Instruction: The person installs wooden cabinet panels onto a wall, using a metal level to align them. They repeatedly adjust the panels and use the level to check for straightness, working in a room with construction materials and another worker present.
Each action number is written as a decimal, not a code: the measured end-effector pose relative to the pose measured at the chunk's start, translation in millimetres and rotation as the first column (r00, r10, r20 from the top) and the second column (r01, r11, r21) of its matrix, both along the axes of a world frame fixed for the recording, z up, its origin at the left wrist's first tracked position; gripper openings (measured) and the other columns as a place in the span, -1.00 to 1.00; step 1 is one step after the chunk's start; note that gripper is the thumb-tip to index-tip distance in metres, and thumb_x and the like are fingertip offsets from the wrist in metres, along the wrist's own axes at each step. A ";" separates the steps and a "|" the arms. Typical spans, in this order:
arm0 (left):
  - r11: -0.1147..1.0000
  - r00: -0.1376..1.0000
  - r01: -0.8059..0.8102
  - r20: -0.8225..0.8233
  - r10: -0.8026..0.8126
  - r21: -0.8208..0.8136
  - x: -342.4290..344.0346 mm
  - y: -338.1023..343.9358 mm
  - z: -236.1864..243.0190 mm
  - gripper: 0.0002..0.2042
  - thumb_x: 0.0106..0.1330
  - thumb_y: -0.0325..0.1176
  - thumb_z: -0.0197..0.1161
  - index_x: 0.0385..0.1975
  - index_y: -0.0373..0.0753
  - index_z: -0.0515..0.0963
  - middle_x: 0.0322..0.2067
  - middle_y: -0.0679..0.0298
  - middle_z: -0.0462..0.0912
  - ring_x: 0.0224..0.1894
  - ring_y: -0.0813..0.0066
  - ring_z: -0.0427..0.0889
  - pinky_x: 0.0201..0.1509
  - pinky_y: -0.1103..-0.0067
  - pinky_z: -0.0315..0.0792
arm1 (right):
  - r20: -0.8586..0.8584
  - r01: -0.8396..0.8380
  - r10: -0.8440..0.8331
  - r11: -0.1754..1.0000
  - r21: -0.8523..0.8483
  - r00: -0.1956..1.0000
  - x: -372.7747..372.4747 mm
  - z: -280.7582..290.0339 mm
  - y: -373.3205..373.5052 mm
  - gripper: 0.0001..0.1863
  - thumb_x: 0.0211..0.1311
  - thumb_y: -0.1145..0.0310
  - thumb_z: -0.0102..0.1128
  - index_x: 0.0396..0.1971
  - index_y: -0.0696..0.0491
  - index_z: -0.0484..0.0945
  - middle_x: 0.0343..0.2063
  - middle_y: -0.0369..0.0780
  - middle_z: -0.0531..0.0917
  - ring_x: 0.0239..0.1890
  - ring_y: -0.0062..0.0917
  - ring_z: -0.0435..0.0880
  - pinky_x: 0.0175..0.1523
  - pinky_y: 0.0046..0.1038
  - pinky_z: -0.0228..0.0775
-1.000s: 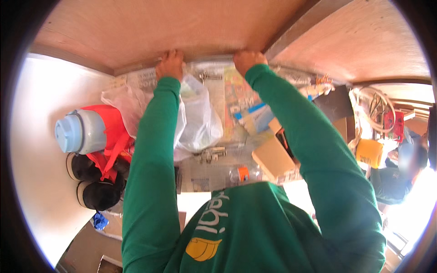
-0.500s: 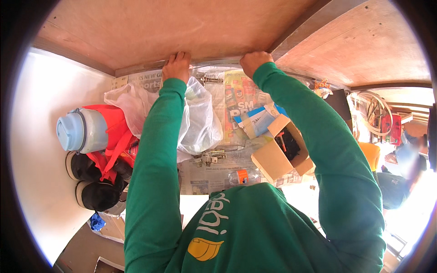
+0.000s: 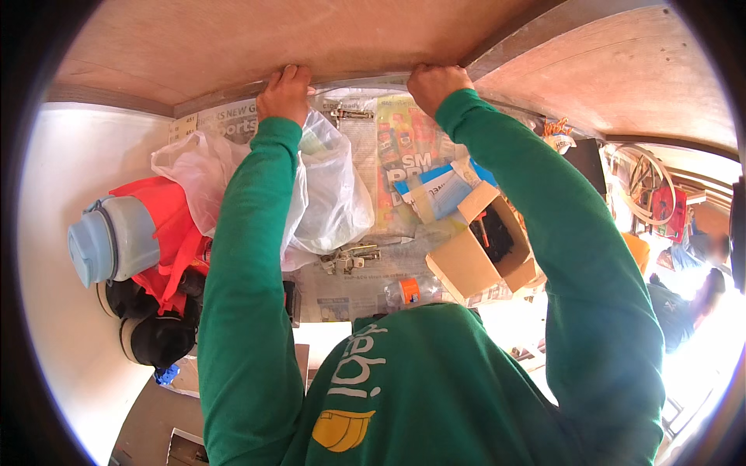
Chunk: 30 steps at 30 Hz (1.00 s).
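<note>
Both hands grip the lower edge of a wooden board [image 3: 256, 39] overhead: left hand [image 3: 285, 93] and right hand [image 3: 437, 84] have fingers curled over it, above a plastic bag [image 3: 330, 194] and cardboard box [image 3: 482, 252].

Newspaper-covered shelf [image 3: 365, 299] bears plastic bag [image 3: 330, 194], cardboard box [image 3: 474, 260], hinges [image 3: 350, 258]

1 head-worn fisheye view looks steeply down, close over the chest.
</note>
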<state>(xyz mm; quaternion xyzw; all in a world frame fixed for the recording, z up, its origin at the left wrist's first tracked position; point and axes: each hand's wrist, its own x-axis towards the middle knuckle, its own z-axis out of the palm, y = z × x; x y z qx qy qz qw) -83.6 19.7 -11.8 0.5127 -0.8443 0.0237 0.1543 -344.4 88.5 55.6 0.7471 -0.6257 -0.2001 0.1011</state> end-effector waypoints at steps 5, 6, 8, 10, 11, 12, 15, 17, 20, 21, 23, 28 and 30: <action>0.998 0.999 -0.042 -0.020 0.041 -0.052 -3.4 -6.0 -0.7 -0.74 0.13 -0.32 0.35 -0.17 -0.09 0.53 -0.14 0.32 0.58 -0.02 0.20 0.60 -0.12 0.23 0.60 | 0.088 0.048 -0.058 0.993 0.108 0.994 3.2 9.5 -4.6 -0.76 0.25 0.32 0.07 -0.33 -0.01 0.75 -0.24 -0.15 0.76 -0.21 -0.30 0.78 -0.18 -0.16 0.63; 0.999 0.999 -0.046 -0.025 0.046 -0.017 -3.3 -12.1 5.3 -0.73 0.14 -0.32 0.34 -0.15 -0.09 0.53 -0.13 0.31 0.58 0.00 0.20 0.59 -0.11 0.23 0.60 | 0.099 0.050 -0.064 0.989 0.140 0.993 3.0 15.6 -3.6 -0.76 0.25 0.32 0.07 -0.33 -0.02 0.75 -0.24 -0.15 0.76 -0.21 -0.29 0.78 -0.18 -0.16 0.63; 0.994 0.999 -0.051 -0.012 0.052 0.096 -1.1 -4.6 12.1 -0.71 0.14 -0.32 0.34 -0.12 -0.09 0.53 -0.10 0.29 0.58 0.02 0.19 0.59 -0.08 0.23 0.59 | 0.104 0.083 -0.089 0.995 0.056 0.991 9.7 22.7 -2.1 -0.77 0.24 0.33 0.07 -0.35 -0.05 0.76 -0.27 -0.18 0.77 -0.20 -0.28 0.78 -0.18 -0.18 0.63; 0.992 0.997 -0.074 -0.001 0.074 0.100 -2.1 -4.9 14.8 -0.70 0.14 -0.31 0.34 -0.12 -0.09 0.53 -0.10 0.30 0.58 0.03 0.19 0.58 -0.08 0.23 0.59 | 0.103 0.090 -0.093 0.995 0.031 0.990 7.4 35.8 -7.7 -0.76 0.25 0.34 0.07 -0.34 -0.06 0.76 -0.27 -0.20 0.77 -0.19 -0.28 0.78 -0.18 -0.18 0.64; 0.991 0.997 -0.080 0.001 0.080 0.104 -3.6 -5.3 15.1 -0.70 0.13 -0.31 0.34 -0.11 -0.09 0.53 -0.10 0.30 0.58 0.03 0.19 0.58 -0.08 0.23 0.59 | 0.108 0.084 -0.085 0.996 0.021 0.990 8.3 35.7 -7.8 -0.77 0.24 0.34 0.07 -0.34 -0.06 0.76 -0.28 -0.20 0.77 -0.19 -0.28 0.78 -0.19 -0.19 0.64; 0.992 0.997 -0.080 0.006 0.080 0.096 -3.7 -5.0 15.8 -0.70 0.13 -0.31 0.34 -0.11 -0.09 0.53 -0.10 0.30 0.58 0.02 0.19 0.58 -0.08 0.23 0.59 | 0.114 0.077 -0.077 0.997 0.011 0.990 10.2 35.4 -8.7 -0.77 0.24 0.35 0.07 -0.34 -0.06 0.76 -0.28 -0.19 0.77 -0.19 -0.28 0.78 -0.20 -0.19 0.64; 0.996 0.997 -0.079 -0.001 0.079 0.046 -6.7 -2.8 15.3 -0.69 0.12 -0.32 0.35 -0.12 -0.09 0.52 -0.11 0.32 0.58 0.00 0.20 0.59 -0.07 0.25 0.59 | 0.103 0.070 -0.075 0.996 0.048 0.992 7.8 22.9 -4.8 -0.77 0.22 0.35 0.08 -0.35 -0.05 0.76 -0.30 -0.20 0.77 -0.21 -0.27 0.78 -0.22 -0.19 0.64; 0.997 0.997 -0.075 -0.011 0.075 -0.021 -4.0 0.2 8.7 -0.69 0.11 -0.33 0.36 -0.13 -0.10 0.52 -0.12 0.33 0.58 -0.03 0.21 0.59 -0.08 0.27 0.59 | 0.111 0.072 -0.078 0.996 0.056 0.991 8.5 16.8 -4.3 -0.78 0.21 0.36 0.09 -0.36 -0.04 0.76 -0.31 -0.20 0.77 -0.24 -0.27 0.79 -0.24 -0.19 0.64; 0.997 0.998 -0.061 0.004 0.062 -0.049 -7.1 -1.5 5.6 -0.71 0.11 -0.32 0.36 -0.15 -0.09 0.52 -0.16 0.33 0.57 -0.06 0.23 0.59 -0.09 0.30 0.59 | 0.126 0.076 -0.077 0.997 0.011 0.989 2.7 7.0 -0.8 -0.79 0.20 0.36 0.10 -0.38 -0.01 0.75 -0.35 -0.20 0.76 -0.28 -0.26 0.79 -0.27 -0.20 0.64; 0.997 0.998 -0.065 0.003 0.066 -0.040 -6.9 -0.1 2.5 -0.72 0.11 -0.32 0.35 -0.16 -0.09 0.51 -0.17 0.33 0.57 -0.06 0.24 0.59 -0.10 0.31 0.60 | 0.125 0.063 -0.061 0.998 -0.007 0.990 3.0 1.5 -1.2 -0.79 0.19 0.36 0.10 -0.39 0.00 0.74 -0.36 -0.19 0.76 -0.29 -0.26 0.79 -0.28 -0.20 0.64; 0.997 0.997 -0.076 0.001 0.076 -0.027 -4.9 2.1 0.1 -0.74 0.13 -0.32 0.35 -0.19 -0.09 0.51 -0.19 0.34 0.56 -0.07 0.24 0.60 -0.11 0.31 0.60 | 0.108 0.037 -0.032 0.998 -0.047 0.994 3.4 -2.3 1.6 -0.79 0.18 0.36 0.09 -0.42 0.06 0.72 -0.40 -0.16 0.75 -0.33 -0.27 0.79 -0.32 -0.20 0.64; 0.997 0.996 -0.075 0.038 0.075 -0.021 -9.9 3.5 7.6 -0.74 0.13 -0.33 0.33 -0.19 -0.09 0.50 -0.19 0.34 0.55 -0.07 0.24 0.59 -0.11 0.31 0.60 | 0.093 0.045 -0.037 0.995 -0.088 0.995 -2.2 -10.2 3.2 -0.78 0.21 0.36 0.08 -0.42 0.08 0.71 -0.39 -0.15 0.76 -0.33 -0.28 0.79 -0.29 -0.17 0.62; 0.998 0.996 -0.049 0.071 0.052 -0.033 -5.3 4.7 2.1 -0.73 0.13 -0.33 0.32 -0.16 -0.08 0.50 -0.17 0.33 0.55 -0.06 0.23 0.59 -0.11 0.30 0.60 | 0.123 0.092 -0.085 0.995 -0.046 0.989 1.2 -15.8 5.3 -0.77 0.23 0.35 0.06 -0.39 0.06 0.71 -0.35 -0.15 0.76 -0.31 -0.28 0.79 -0.25 -0.16 0.61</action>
